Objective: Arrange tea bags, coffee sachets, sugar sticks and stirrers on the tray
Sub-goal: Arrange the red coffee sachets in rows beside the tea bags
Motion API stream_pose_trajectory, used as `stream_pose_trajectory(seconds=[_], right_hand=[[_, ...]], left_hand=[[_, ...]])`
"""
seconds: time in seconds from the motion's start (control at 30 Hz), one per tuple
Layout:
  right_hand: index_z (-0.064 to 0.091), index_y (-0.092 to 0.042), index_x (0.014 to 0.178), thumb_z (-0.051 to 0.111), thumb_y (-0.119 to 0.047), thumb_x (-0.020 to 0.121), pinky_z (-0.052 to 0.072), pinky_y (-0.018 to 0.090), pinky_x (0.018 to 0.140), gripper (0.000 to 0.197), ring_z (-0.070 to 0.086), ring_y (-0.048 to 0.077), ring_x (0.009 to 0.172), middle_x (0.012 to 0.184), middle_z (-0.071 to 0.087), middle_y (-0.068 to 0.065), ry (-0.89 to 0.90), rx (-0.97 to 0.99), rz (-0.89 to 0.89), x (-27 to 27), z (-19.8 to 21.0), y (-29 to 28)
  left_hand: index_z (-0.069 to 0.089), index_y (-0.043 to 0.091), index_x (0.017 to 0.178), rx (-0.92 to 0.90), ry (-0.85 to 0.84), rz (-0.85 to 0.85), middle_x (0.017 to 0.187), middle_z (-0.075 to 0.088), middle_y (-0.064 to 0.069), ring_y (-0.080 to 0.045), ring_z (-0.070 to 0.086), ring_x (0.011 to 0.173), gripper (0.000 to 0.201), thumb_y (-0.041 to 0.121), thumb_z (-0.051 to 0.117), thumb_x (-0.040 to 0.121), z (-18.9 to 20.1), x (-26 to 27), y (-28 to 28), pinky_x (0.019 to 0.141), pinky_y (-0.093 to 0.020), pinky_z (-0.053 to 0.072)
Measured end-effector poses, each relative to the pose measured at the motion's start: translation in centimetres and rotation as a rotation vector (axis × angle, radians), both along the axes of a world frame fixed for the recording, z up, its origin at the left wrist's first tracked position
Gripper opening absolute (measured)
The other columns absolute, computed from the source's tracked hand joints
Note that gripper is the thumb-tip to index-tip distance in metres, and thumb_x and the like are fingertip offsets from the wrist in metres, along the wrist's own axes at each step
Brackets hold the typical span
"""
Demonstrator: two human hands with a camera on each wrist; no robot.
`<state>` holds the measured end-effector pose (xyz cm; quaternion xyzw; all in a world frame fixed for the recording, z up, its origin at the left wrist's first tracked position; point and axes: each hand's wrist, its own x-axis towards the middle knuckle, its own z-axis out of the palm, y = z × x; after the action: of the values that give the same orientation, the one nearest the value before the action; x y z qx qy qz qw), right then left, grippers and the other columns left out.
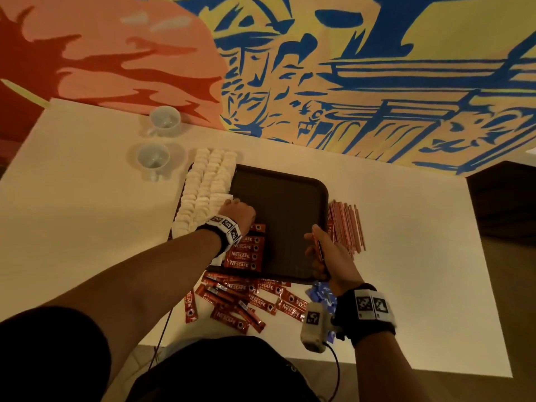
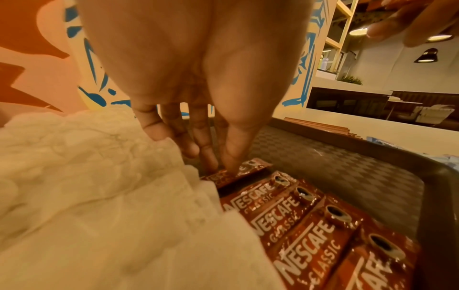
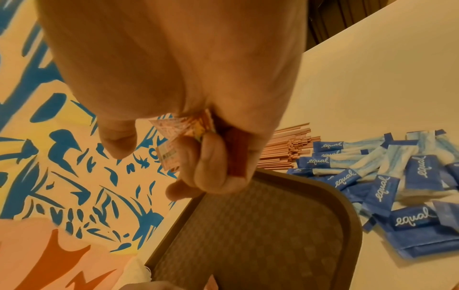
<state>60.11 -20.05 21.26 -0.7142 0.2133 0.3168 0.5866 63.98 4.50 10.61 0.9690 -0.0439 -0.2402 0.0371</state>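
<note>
A dark brown tray [image 1: 285,204] lies mid-table. Several red Nescafe coffee sachets [image 1: 246,252] form a row along its left side, also seen close up in the left wrist view [image 2: 298,221]. My left hand [image 1: 235,203] is at the far end of that row, thumb and fingertips [image 2: 231,160] pinching one more coffee sachet [image 2: 250,166] against the tray floor. My right hand [image 1: 314,245] hovers over the tray's near right corner, its curled fingers [image 3: 211,166] gripping a small bundle of coffee sachets [image 3: 237,153]. Loose coffee sachets [image 1: 246,300] lie in front of the tray.
Rows of white pouches that look like tea bags [image 1: 206,187] lie left of the tray. Thin stirrers [image 1: 348,227] are piled at its right, with blue sugar sachets [image 3: 397,186] nearer me. Two white cups [image 1: 153,158] stand at the back left. A painted wall rises behind the table.
</note>
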Motion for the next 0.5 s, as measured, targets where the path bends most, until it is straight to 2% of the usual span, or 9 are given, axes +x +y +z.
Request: stream_pose_trajectory(seconds=[0.3, 0.5], right_hand=[[0.068, -0.017, 0.114, 0.047, -0.062, 0.098, 0.037, 0.021, 0.048, 0.052, 0.046, 0.007, 0.055, 0.087, 0.06, 0.004, 0.009, -0.007, 0.007, -0.3, 0.3, 0.0], [0.071, -0.008, 0.112, 0.038, -0.073, 0.094, 0.036, 0.021, 0.045, 0.075, 0.047, 0.009, 0.052, 0.081, 0.062, 0.006, 0.004, 0.113, -0.037, -0.7, 0.9, 0.1]], left_hand=[[0.067, 0.024, 0.117, 0.021, -0.019, -0.046, 0.119, 0.067, -0.003, -0.026, 0.051, 0.12, 0.023, 0.021, 0.058, 0.097, 0.0, -0.7, -0.5, 0.107, -0.041, 0.036], [0.066, 0.026, 0.118, -0.07, -0.063, 0.033, 0.12, 0.067, 0.0, -0.026, 0.047, 0.123, 0.025, 0.023, 0.058, 0.095, 1.7, -0.6, 0.1, 0.106, -0.043, 0.035]])
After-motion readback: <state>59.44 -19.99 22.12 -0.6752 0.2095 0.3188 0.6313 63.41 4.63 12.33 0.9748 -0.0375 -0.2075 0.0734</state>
